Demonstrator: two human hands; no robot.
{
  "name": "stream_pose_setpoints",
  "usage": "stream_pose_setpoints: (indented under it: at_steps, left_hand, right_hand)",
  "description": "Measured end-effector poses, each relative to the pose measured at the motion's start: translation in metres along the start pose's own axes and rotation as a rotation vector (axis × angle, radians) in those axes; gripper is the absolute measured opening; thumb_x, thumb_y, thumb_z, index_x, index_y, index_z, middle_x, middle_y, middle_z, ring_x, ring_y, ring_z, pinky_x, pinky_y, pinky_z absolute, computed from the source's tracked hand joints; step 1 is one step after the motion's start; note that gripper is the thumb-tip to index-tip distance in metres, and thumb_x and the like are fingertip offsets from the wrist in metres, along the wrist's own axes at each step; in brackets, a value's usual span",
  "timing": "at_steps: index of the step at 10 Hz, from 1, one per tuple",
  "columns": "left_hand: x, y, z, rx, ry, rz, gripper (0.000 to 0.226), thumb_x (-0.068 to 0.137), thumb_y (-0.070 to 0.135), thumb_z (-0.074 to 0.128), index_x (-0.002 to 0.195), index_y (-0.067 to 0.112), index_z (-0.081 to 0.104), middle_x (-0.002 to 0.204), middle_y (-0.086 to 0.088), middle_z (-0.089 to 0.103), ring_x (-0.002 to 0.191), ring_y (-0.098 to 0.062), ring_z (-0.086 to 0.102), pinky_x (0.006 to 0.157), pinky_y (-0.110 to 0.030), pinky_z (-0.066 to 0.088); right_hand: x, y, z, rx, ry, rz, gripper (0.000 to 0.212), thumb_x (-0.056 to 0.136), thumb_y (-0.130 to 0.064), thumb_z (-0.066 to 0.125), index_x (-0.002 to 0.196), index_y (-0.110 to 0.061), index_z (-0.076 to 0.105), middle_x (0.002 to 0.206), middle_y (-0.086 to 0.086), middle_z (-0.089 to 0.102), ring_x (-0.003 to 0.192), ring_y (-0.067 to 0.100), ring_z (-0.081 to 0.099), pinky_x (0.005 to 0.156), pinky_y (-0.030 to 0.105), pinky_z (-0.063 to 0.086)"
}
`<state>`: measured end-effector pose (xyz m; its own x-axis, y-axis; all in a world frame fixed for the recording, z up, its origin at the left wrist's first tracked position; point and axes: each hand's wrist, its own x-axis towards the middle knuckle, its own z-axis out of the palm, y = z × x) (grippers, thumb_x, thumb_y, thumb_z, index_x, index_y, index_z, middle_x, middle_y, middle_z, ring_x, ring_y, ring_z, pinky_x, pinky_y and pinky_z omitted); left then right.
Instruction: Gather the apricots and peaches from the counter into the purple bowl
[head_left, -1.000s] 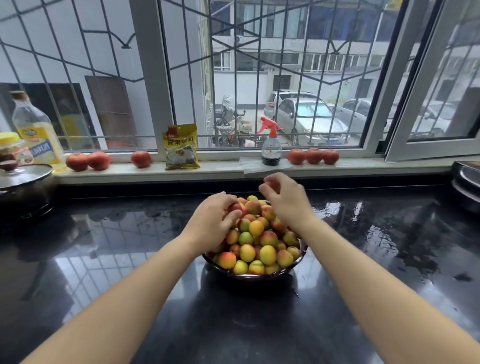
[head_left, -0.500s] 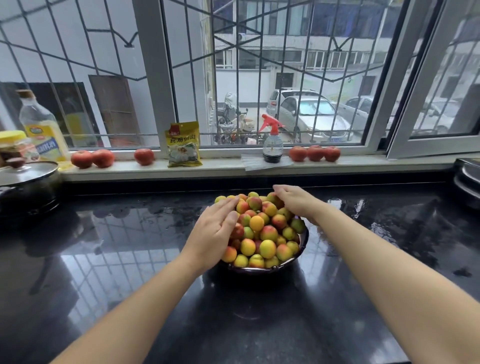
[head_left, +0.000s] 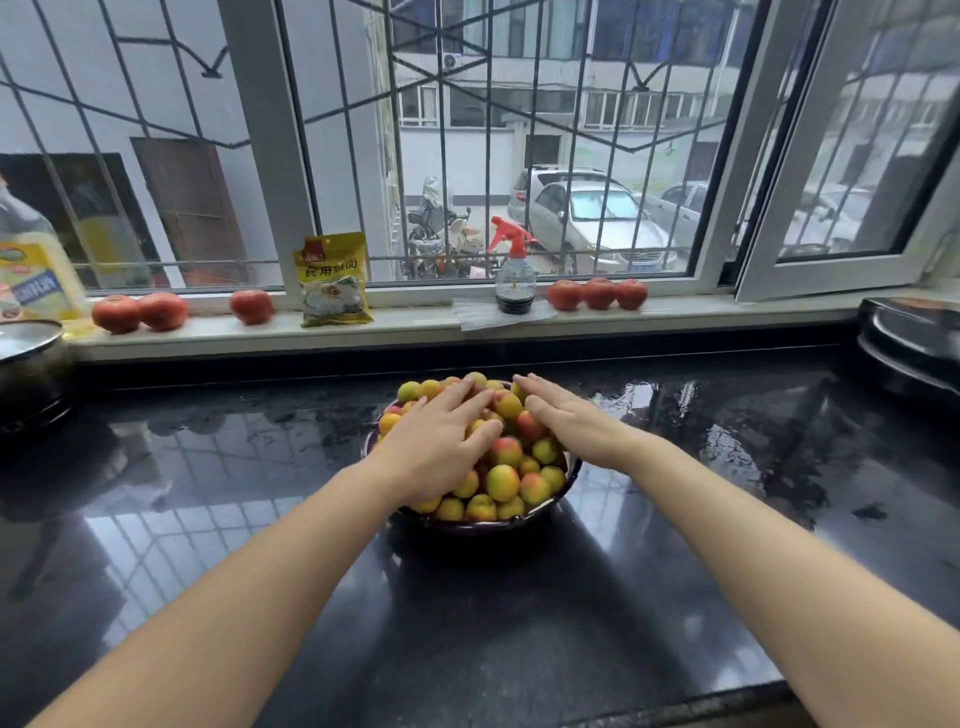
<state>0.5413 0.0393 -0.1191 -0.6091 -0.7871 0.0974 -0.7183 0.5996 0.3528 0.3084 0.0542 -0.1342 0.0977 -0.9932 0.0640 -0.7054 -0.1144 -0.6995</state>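
A dark purple bowl (head_left: 498, 524) stands on the black counter (head_left: 519, 623), heaped with several yellow, green and red apricots and peaches (head_left: 503, 482). My left hand (head_left: 441, 441) lies flat on the left side of the heap, fingers straight and pointing away from me. My right hand (head_left: 566, 418) lies flat on the right side of the heap, fingers straight too. Neither hand grips a fruit. Fruit under both palms is hidden.
On the window sill (head_left: 415, 327) stand red tomatoes at left (head_left: 139, 312) and right (head_left: 597, 293), a yellow packet (head_left: 332, 280) and a spray bottle (head_left: 514, 270). An oil bottle (head_left: 31, 260) and a lidded pot (head_left: 28, 364) are far left; dark pans (head_left: 909, 338) far right.
The right hand, curled over the back of the heap a second ago, has flattened onto the fruit. The left hand has also spread flat on the heap. The camera has moved closer.
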Motion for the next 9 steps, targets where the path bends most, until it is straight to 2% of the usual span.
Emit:
stream_pose_setpoints:
  at_steps: [1,2,3,4,5,6,7,8,9]
  left_hand:
    - [0.001,-0.009,-0.003,-0.27,0.202,-0.073,0.072,0.104,0.066,0.023,0.168,0.033,0.03,0.179,0.006,0.018,0.166,-0.014,0.008,0.135,-0.042,0.004]
    - [0.019,-0.029,-0.013,-0.082,0.217,-0.208,0.069,0.111,0.054,0.01,0.168,0.022,0.031,0.179,-0.003,0.02,0.166,-0.026,0.009,0.133,-0.055,0.011]
    - [0.025,-0.036,-0.015,-0.117,0.031,-0.254,0.064,0.115,0.051,0.026,0.171,0.021,0.022,0.179,-0.005,0.02,0.167,-0.025,0.009,0.134,-0.049,0.013]
    - [0.016,-0.036,-0.012,-0.193,0.036,-0.24,0.068,0.113,0.058,0.031,0.172,0.025,0.021,0.178,0.0,0.023,0.167,-0.019,0.007,0.131,-0.045,0.013]
    - [0.011,-0.039,-0.007,-0.209,0.091,-0.222,0.065,0.114,0.056,0.028,0.171,0.026,0.023,0.178,0.003,0.024,0.167,-0.017,0.008,0.132,-0.042,0.011]
    - [0.011,-0.04,-0.007,-0.167,0.06,-0.218,0.065,0.114,0.056,0.026,0.172,0.026,0.019,0.179,0.004,0.019,0.167,-0.017,0.004,0.132,-0.042,0.009]
    - [0.014,-0.04,-0.014,-0.187,-0.011,-0.227,0.065,0.115,0.054,0.025,0.172,0.025,0.015,0.18,0.002,0.014,0.167,-0.019,0.001,0.133,-0.043,0.005]
    - [0.014,-0.037,-0.017,-0.16,0.057,-0.222,0.061,0.117,0.049,0.021,0.172,0.024,0.015,0.18,-0.002,0.012,0.167,-0.022,0.002,0.133,-0.046,0.003]
    - [0.01,-0.027,-0.032,-0.092,0.138,-0.216,0.058,0.118,0.044,0.022,0.171,0.021,0.022,0.179,-0.002,0.018,0.167,-0.024,0.007,0.133,-0.05,0.007]
  right_hand:
    - [-0.006,-0.005,0.002,0.259,0.091,0.03,0.049,0.107,-0.042,0.038,0.155,-0.033,0.033,0.156,-0.013,0.035,0.142,0.005,0.032,0.117,0.024,0.024]
    - [-0.011,-0.004,0.007,0.336,0.183,0.06,0.049,0.108,-0.043,0.034,0.154,-0.027,0.038,0.157,-0.007,0.038,0.145,0.01,0.034,0.12,0.029,0.025]
    - [-0.019,0.0,0.018,0.171,0.148,0.048,0.052,0.108,-0.041,0.034,0.157,-0.024,0.031,0.159,-0.009,0.032,0.147,0.008,0.025,0.118,0.023,0.016]
    - [-0.02,0.001,0.018,0.119,0.195,0.024,0.053,0.107,-0.04,0.04,0.156,-0.025,0.031,0.162,-0.008,0.027,0.15,0.01,0.022,0.122,0.03,0.016]
    - [-0.009,-0.011,0.014,0.058,0.225,-0.007,0.057,0.104,-0.051,0.037,0.157,-0.03,0.028,0.165,-0.01,0.021,0.151,0.008,0.018,0.124,0.035,0.015]
    - [0.014,-0.029,0.016,-0.19,0.114,-0.06,0.066,0.1,-0.065,0.02,0.158,-0.033,0.025,0.166,-0.011,0.015,0.154,0.008,0.005,0.126,0.038,0.003]
    - [0.029,-0.039,0.023,-0.402,-0.014,-0.035,0.073,0.096,-0.069,0.009,0.158,-0.034,0.022,0.166,-0.01,0.019,0.155,0.018,0.003,0.125,0.048,0.006]
    - [0.028,-0.045,0.019,-0.422,-0.047,-0.024,0.067,0.101,-0.064,0.014,0.16,-0.031,0.016,0.167,-0.007,0.014,0.155,0.019,0.002,0.125,0.046,0.003]
    - [0.018,-0.06,0.006,-0.288,0.041,-0.05,0.062,0.106,-0.053,0.025,0.16,-0.023,0.02,0.167,-0.003,0.016,0.154,0.013,0.008,0.123,0.029,0.001]
